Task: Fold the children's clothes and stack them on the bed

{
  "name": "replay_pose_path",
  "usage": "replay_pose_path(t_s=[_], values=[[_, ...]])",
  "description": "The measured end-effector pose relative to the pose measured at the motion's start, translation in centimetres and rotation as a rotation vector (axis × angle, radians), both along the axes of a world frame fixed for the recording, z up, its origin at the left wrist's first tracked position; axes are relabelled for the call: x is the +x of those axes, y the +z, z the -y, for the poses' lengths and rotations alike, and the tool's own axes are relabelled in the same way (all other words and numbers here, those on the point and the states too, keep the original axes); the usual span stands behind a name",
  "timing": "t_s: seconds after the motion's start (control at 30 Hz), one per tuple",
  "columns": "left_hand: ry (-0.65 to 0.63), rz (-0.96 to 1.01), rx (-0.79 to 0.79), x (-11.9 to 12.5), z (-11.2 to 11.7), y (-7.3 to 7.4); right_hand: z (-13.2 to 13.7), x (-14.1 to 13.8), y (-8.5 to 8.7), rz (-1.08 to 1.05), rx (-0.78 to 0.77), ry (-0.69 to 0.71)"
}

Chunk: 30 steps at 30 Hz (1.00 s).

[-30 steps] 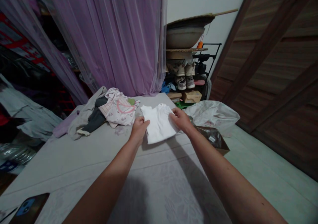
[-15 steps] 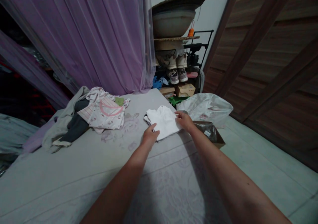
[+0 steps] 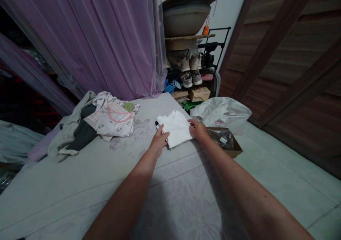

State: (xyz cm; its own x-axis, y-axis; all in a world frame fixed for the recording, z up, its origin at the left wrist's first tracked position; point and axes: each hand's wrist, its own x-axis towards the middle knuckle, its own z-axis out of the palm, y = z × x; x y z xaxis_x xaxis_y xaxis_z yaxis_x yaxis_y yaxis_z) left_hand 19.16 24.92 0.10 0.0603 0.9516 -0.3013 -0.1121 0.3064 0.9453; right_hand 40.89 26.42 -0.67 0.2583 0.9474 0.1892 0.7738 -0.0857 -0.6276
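Largest of all, the bed [image 3: 80, 190] bears a rumpled pile of clothes [image 3: 114, 116] on the person's left, apparently not yet folded. The smaller white garment [image 3: 177, 129] lies near the bed's far right edge, seemingly already folded into a compact shape — the left hand [image 3: 160, 140] grasps its left side, the right hand [image 3: 198, 129] pinches its right — with a bit of dark fabric [image 3: 156, 123] peeping out at its left corner.

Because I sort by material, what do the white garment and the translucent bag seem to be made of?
White garment: probably soft, matte cotton-like fabric; it shows faint wrinkles and no shine. Translucent bag: likely thin, glossy plastic; it looks crinkled, with pale highlights.
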Motion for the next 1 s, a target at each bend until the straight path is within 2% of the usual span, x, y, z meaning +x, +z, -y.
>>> replay_pose_path(t_s=[0.13, 0.27, 0.33, 0.43, 0.5, 0.6, 0.67, 0.77, 0.83, 1.0], values=[[0.038, -0.131, 0.064, -0.2, -2.6, 0.8, -0.1, -0.3, 0.7, 0.105, -0.038, 0.032], [0.057, -0.233, 0.196, 0.0, -4.1, -0.1, -0.1, -0.2, 0.7, 0.132, 0.026, 0.105], [0.050, -0.360, 0.268, -0.1, -4.2, -0.8, 0.0, -0.1, 0.5, 0.136, 0.061, 0.135], [0.027, -0.579, 0.305, -0.4, -3.8, -1.5, 0.4, -0.1, 0.5, 0.173, 0.013, 0.109], [0.027, -0.633, 0.293, -0.5, -3.4, -1.2, 0.6, -0.3, 0.9, 0.226, -0.020, 0.077], [0.021, -0.804, 0.339, 0.1, -2.5, 0.3, 0.5, -1.2, 1.9, 0.322, 0.026, 0.087], [-0.082, -1.056, 0.422, 0.9, -1.8, 1.5, 0.0, -2.2, 2.6, 0.380, 0.069, 0.165], [-0.353, -1.337, 0.453, 2.2, -0.7, 2.2, -1.0, -4.0, 3.1, 0.440, 0.004, 0.295], [-0.458, -1.386, 0.414, 2.5, -0.1, 1.7, -1.7, -4.8, 2.9, 0.464, -0.096, 0.341], [-0.495, -1.403, 0.422, 1.6, 0.5, 0.3, -3.3, -4.4, 1.7, 0.479, -0.269, 0.412]])
